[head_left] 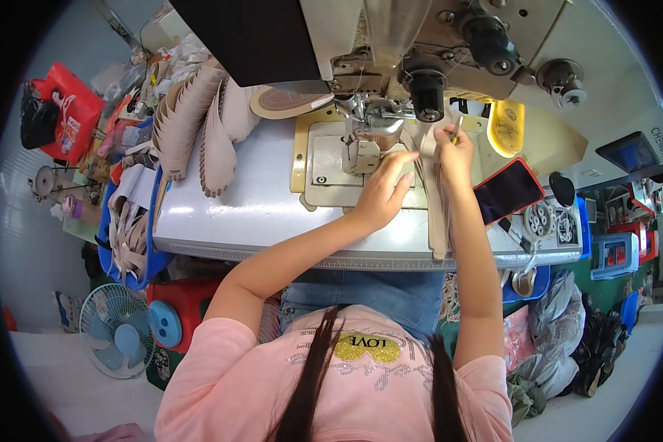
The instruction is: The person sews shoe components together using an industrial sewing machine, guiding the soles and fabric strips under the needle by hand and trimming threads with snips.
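My left hand [383, 193] is beside the sewing machine's needle area [362, 156]. Its fingers are stretched out, thumb apart from them, fingertips at the edge of the beige strips [436, 214]. My right hand [455, 155] is closed around a thin, small tool with a yellow part [455, 138]; its exact kind is too small to tell. Several beige strips run from under the machine head between my hands and down over the table's front edge. A pale piece of strip [426, 141] stands up next to my right fingertips.
Stacked beige shoe pieces [191, 121] and an insole [291, 102] lie left of the machine. A red-edged phone [510, 190], bobbins [539, 219] and a yellow tray [507, 127] are at right. A blue bin [155, 243] hangs at the table's left end; a fan [118, 331] stands below.
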The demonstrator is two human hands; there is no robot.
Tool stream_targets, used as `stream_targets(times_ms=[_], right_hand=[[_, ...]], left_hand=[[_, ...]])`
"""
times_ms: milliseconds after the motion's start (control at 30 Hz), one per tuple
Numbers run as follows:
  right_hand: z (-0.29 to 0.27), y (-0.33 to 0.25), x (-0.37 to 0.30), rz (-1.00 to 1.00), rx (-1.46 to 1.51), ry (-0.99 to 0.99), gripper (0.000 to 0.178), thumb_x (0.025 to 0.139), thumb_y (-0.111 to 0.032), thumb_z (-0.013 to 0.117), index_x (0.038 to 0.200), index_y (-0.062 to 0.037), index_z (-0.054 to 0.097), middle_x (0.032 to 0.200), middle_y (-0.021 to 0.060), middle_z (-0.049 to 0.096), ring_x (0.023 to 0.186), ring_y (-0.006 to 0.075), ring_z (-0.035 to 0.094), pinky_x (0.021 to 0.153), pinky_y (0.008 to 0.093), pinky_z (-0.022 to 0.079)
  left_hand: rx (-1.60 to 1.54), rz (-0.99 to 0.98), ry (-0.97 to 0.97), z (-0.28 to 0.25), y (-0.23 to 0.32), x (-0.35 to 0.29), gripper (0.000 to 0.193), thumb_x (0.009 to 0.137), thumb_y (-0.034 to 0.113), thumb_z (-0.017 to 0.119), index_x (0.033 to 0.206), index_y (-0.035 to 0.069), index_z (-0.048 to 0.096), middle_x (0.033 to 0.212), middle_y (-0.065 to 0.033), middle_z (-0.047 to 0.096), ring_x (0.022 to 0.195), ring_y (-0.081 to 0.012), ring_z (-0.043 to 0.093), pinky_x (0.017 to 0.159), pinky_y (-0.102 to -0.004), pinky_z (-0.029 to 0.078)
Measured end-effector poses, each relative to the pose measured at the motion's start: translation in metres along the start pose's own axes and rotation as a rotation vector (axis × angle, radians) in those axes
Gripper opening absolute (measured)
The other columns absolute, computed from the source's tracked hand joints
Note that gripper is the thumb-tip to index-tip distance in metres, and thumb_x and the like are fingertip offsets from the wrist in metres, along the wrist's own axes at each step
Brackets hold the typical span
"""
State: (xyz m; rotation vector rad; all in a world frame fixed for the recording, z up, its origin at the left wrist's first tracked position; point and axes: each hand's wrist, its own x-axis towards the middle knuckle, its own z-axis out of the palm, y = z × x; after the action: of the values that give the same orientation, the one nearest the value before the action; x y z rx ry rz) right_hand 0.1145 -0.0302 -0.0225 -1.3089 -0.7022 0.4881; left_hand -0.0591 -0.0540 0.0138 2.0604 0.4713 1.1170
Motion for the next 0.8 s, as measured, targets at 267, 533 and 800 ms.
stream_targets(times_ms=[267,533,800], right_hand=[[-0.008,-0.043,-0.03,0.046,0.03,-0.177,0.006,0.076,-0.006,0.056,0.078,-0.0052,0.05,0.054,-0.004,0.043,0.042,0.0035,0.035,0.037,0.0184,0.026],[-0.033,-0.068,-0.062,0.136,0.041,-0.34,0.003,0.078,-0.005,0.051,0.078,-0.0017,0.05,0.065,0.0006,0.056,0.045,0.0023,0.037,0.041,0.0168,0.03],[-0.066,-0.078,-0.099,0.062,-0.028,-0.186,0.006,0.08,-0.005,0.049,0.081,0.0002,0.051,0.073,0.006,0.061,0.053,0.0024,0.046,0.048,0.0147,0.036]], left_hand=[[-0.665,-0.618,0.241,0.046,-0.06,0.059,0.028,0.083,0.03,0.047,0.076,0.004,0.054,0.066,0.0001,0.053,0.059,-0.0081,0.047,0.055,-0.0232,0.038],[-0.379,-0.612,0.377,0.053,-0.071,0.097,0.013,0.074,0.004,0.056,0.085,-0.002,0.052,0.068,-0.0069,0.057,0.062,-0.014,0.054,0.056,-0.0249,0.043],[0.243,0.05,0.136,0.044,-0.057,0.053,0.048,0.079,0.016,0.045,0.123,0.001,0.031,0.127,-0.0197,0.029,0.12,-0.033,0.023,0.098,-0.0429,0.017]])
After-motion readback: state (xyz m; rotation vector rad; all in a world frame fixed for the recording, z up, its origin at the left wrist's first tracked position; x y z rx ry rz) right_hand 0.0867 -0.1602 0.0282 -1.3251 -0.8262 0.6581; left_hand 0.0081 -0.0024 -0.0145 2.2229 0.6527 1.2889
